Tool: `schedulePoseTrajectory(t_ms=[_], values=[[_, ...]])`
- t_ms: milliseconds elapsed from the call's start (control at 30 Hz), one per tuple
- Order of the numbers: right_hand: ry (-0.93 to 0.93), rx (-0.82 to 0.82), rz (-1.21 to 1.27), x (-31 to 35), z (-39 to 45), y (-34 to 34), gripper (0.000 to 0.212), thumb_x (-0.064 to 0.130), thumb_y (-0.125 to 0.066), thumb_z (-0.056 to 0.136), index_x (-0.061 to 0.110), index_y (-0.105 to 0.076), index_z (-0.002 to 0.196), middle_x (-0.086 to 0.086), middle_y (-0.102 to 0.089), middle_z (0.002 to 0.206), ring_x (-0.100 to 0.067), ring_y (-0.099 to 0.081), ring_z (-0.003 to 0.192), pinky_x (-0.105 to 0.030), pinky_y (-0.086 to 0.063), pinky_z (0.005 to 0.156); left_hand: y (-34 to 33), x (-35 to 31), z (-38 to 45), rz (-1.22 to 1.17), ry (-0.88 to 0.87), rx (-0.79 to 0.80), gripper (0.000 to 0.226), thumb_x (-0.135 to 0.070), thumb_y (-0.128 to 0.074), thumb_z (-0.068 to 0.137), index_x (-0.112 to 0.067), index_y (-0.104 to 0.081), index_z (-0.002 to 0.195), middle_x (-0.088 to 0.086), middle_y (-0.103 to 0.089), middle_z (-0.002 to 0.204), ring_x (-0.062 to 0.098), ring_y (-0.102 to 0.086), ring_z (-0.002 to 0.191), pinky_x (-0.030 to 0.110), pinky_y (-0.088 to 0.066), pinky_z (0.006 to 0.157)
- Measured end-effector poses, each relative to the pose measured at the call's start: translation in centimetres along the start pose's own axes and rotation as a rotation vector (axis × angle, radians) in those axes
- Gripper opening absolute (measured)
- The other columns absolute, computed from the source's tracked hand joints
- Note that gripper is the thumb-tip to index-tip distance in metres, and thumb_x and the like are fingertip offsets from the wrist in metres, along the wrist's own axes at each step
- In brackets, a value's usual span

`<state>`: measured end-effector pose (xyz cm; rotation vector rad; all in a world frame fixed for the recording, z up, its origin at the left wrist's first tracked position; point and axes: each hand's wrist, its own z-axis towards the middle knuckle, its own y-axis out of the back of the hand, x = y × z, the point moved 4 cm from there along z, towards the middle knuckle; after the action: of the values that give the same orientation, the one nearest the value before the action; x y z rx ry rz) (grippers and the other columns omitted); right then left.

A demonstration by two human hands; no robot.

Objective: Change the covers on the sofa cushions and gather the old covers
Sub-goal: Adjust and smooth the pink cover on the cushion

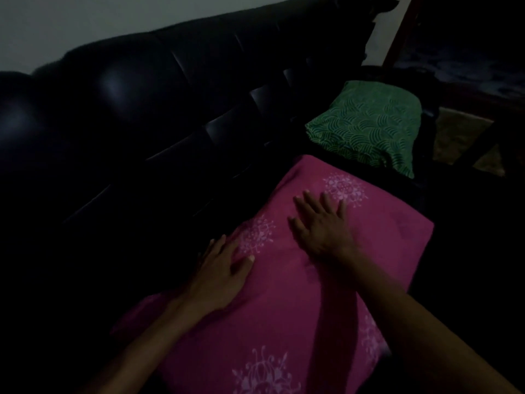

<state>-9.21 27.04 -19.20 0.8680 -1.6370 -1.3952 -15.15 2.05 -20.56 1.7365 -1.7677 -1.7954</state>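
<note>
Dim light, and 2 hands are down flat on the pink cushion (284,280), which lies on the seat of the black sofa (142,95). The cushion's cover shows pale flower prints — 1 just beyond the fingertips of the right hand (321,226), 1 between the 2 hands, 1 more near the bottom edge by the forearms.

The right hand rests palm down near the middle of the cushion, fingers straight and spread apart, thumb out to the left. Nothing is gripped; the fingers simply lie on the fabric.

The left hand (221,274) sits at the cushion's left edge, palm down as well. Its fingers are straight and point up toward the sofa back, the thumb angled right onto the pink cloth; the outer fingers run off into the dark seat, so whether they touch fabric or leather I cannot tell.

Beyond the right fingertips, and well apart from them, a green cushion (369,126) with a scalloped pattern lies flat on the seat — its near corner is just beside the far edge of the pink one, with a dark strip of sofa showing between them.

Above the sofa back, a pale wall (99,18).
</note>
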Motion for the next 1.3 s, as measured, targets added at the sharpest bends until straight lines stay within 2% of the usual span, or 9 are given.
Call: schedulePoseTrajectory(t_ms=[133,267,367,500,567,700,833,1000,1300], values=[[-0.016,0.016,0.029,0.5,0.3,-0.6,0.083,0.071,-0.002,0.088,0.036,-0.014,0.162,0.008,-0.009,0.170,-0.026,-0.003,0.157,-0.061,0.005,0.123,1.2,-6.4,8.1,-0.115,-0.111,-0.034,0.072,-0.059,-0.036,0.102,-0.030,-0.007,0.161,-0.004,-0.001,0.168,0.019,-0.006,0.154,0.045,-0.012,0.123],[0.014,-0.002,0.026,0.0,2.8,0.9,0.087,0.068,-0.004,0.083,0.032,-0.027,0.158,0.004,-0.024,0.167,-0.025,-0.017,0.154,-0.060,-0.002,0.122,-3.1,-8.9,13.5,-0.155,-0.057,-0.090,0.063,-0.049,-0.032,0.106,-0.024,-0.015,0.161,0.003,-0.008,0.169,0.021,-0.008,0.154,0.037,-0.006,0.123],[0.096,0.066,-0.018,-0.7,6.0,0.9,0.100,0.069,-0.005,0.070,0.031,-0.024,0.160,0.007,-0.014,0.170,-0.022,-0.005,0.157,-0.063,0.007,0.121,-5.4,-8.1,13.5,-0.198,-0.055,-0.168,0.055,-0.040,-0.030,0.108,-0.026,-0.017,0.160,-0.001,-0.007,0.169,0.015,-0.009,0.154,0.028,-0.004,0.121],[0.139,0.113,-0.067,-1.2,11.8,0.7,0.062,0.052,-0.015,0.102,0.030,-0.039,0.154,0.007,-0.028,0.165,-0.018,-0.014,0.156,-0.069,0.006,0.118,-6.2,-7.1,13.6,-0.119,-0.102,-0.254,0.062,-0.048,-0.025,0.103,-0.024,-0.018,0.160,-0.003,-0.005,0.169,0.013,-0.007,0.154,0.023,-0.001,0.119],[0.154,0.127,-0.125,-2.0,14.5,0.4,0.051,0.052,-0.027,0.105,0.032,-0.048,0.147,0.006,-0.040,0.159,-0.017,-0.025,0.151,-0.072,0.004,0.117,-6.8,-7.0,13.5,-0.085,-0.123,-0.276,0.067,-0.053,-0.020,0.099,-0.028,-0.016,0.160,-0.006,-0.003,0.168,0.009,-0.003,0.154,0.023,0.003,0.120],[0.077,0.219,-0.200,-4.6,18.0,-0.5,0.054,0.059,-0.028,0.102,0.038,-0.048,0.147,0.006,-0.039,0.160,-0.018,-0.025,0.151,-0.075,0.003,0.116,-7.3,-6.6,13.5,-0.033,-0.128,-0.291,0.069,-0.059,-0.008,0.096,-0.034,-0.009,0.160,-0.011,0.003,0.167,0.004,0.004,0.153,0.027,0.006,0.123],[-0.117,0.178,-0.101,-6.5,19.6,-0.5,0.063,0.062,-0.032,0.099,0.031,-0.041,0.152,0.003,-0.033,0.163,-0.029,-0.023,0.152,-0.073,-0.002,0.117,-7.6,-6.6,13.5,-0.010,-0.112,-0.286,0.071,-0.060,-0.006,0.094,-0.034,-0.011,0.160,-0.010,0.001,0.167,0.005,0.001,0.153,0.036,-0.003,0.125],[-0.132,0.079,0.002,-6.7,15.5,0.9,0.070,0.064,-0.034,0.099,0.026,-0.026,0.159,0.000,-0.019,0.169,-0.028,-0.017,0.154,-0.071,-0.004,0.119,-7.5,-6.5,13.7,-0.011,-0.099,-0.300,0.069,-0.059,-0.013,0.095,-0.033,-0.024,0.158,-0.006,-0.014,0.167,0.011,-0.014,0.153,0.039,-0.013,0.124],[-0.231,-0.065,0.229,-8.1,-3.6,1.5,0.065,0.063,-0.029,0.102,0.038,-0.016,0.161,0.009,-0.003,0.171,-0.015,0.000,0.157,-0.065,0.003,0.121,-6.6,-6.7,13.7,-0.083,-0.117,-0.267,0.070,-0.054,-0.029,0.093,-0.023,-0.036,0.155,0.007,-0.023,0.165,0.026,-0.026,0.150,0.042,-0.019,0.122]])
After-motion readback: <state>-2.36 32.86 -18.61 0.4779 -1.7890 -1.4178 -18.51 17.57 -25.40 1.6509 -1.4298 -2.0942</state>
